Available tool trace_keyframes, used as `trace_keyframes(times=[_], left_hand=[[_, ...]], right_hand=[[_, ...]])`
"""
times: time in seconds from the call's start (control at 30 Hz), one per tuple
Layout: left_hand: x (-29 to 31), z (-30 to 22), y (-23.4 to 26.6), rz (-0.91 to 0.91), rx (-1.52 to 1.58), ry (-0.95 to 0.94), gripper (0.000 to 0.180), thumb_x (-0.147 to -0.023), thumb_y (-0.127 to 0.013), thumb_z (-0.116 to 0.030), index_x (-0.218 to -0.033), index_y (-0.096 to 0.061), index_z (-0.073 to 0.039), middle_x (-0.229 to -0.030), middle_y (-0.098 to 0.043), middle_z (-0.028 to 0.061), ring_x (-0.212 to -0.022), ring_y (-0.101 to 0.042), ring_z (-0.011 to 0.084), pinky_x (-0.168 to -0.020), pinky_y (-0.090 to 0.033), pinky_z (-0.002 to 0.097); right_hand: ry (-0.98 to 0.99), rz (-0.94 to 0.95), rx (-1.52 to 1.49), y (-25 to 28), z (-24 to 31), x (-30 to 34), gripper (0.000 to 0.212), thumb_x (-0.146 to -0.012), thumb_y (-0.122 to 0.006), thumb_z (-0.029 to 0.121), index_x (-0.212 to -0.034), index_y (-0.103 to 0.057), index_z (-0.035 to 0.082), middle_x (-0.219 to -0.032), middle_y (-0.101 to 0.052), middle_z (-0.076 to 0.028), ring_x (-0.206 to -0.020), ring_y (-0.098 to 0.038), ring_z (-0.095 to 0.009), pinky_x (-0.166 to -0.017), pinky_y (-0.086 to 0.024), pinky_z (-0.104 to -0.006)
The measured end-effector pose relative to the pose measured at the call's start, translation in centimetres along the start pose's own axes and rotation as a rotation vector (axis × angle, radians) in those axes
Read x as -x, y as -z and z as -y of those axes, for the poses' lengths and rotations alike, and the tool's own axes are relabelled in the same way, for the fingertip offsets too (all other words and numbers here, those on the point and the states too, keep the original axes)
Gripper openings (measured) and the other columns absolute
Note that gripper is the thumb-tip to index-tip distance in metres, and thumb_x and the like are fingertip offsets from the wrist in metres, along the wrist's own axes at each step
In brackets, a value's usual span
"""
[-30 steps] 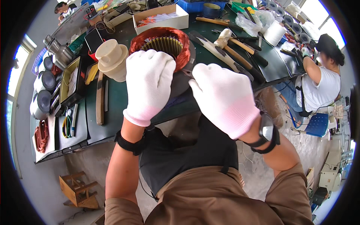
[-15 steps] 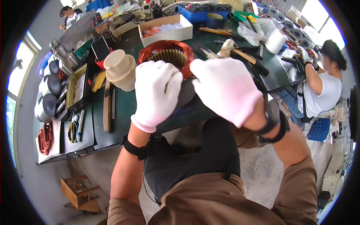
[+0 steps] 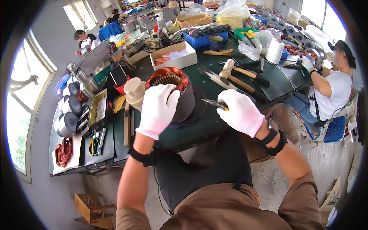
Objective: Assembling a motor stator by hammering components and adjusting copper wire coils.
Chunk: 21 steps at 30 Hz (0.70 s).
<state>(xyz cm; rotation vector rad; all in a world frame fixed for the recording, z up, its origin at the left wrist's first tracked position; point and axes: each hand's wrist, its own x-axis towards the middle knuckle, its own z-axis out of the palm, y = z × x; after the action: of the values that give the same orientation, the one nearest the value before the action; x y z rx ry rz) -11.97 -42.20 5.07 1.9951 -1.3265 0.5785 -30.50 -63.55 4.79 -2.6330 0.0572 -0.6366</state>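
A motor stator (image 3: 185,102) stands on the table before me, with a dark outer shell, a ring of red-brown copper windings on top and yellowish slot liners inside. My left hand (image 3: 159,107), in a white glove with a pink cuff, is closed at its near left rim; the fingertips and whatever they pinch are hidden. To the right of the stator, my gloved right hand (image 3: 242,111) grips a pair of pliers (image 3: 214,102). Their dark pointed jaws face left, clear of the stator, and a bit of yellow handle shows.
Left of the stator are a cream plastic former (image 3: 135,92) and a wooden stick (image 3: 127,124). A white box (image 3: 174,57) lies behind it. Mallets and hammers (image 3: 245,73) lie to the right. A co-worker (image 3: 333,84) sits at the right side; another person (image 3: 85,40) is at the far left.
My right hand has drawn away from the stator to the right, and the pliers in it now show. My left hand stays at the rim. The view has tilted up and shifted.
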Motion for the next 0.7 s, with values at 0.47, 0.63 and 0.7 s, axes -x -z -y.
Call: trace_keyframes(times=[0.47,0.63,0.7], left_hand=[[-0.8,4.7,0.7,0.017,0.342,0.224,0.033,-0.089,-0.075,-0.009,-0.064,-0.055,0.000,-0.060,-0.052,0.0085,-0.065,-0.049,0.0237,-0.072,-0.041,0.0376],[-2.6,5.0,0.2,0.082,0.233,0.198,0.033,-0.093,-0.073,-0.010,-0.066,-0.057,0.000,-0.061,-0.054,0.0112,-0.066,-0.055,0.0278,-0.070,-0.043,0.0394],[-1.9,4.2,-0.9,-0.007,0.108,0.098,0.035,-0.094,-0.073,-0.012,-0.066,-0.054,0.000,-0.063,-0.053,0.0149,-0.067,-0.054,0.0340,-0.070,-0.043,0.0418]], right_hand=[[0.105,-0.177,0.117,-2.5,-0.1,-2.0,0.021,-0.098,-0.070,0.030,-0.089,-0.066,0.011,-0.080,-0.065,-0.009,-0.078,-0.070,-0.030,-0.068,-0.057,-0.0422],[0.091,-0.104,0.204,-3.1,0.3,-3.0,0.024,-0.099,-0.069,0.032,-0.089,-0.067,0.011,-0.081,-0.067,-0.009,-0.079,-0.072,-0.029,-0.068,-0.058,-0.0418],[0.116,-0.128,0.270,-3.3,0.7,-3.4,0.022,-0.097,-0.071,0.030,-0.087,-0.068,0.011,-0.081,-0.066,-0.007,-0.079,-0.071,-0.027,-0.066,-0.057,-0.0410]])
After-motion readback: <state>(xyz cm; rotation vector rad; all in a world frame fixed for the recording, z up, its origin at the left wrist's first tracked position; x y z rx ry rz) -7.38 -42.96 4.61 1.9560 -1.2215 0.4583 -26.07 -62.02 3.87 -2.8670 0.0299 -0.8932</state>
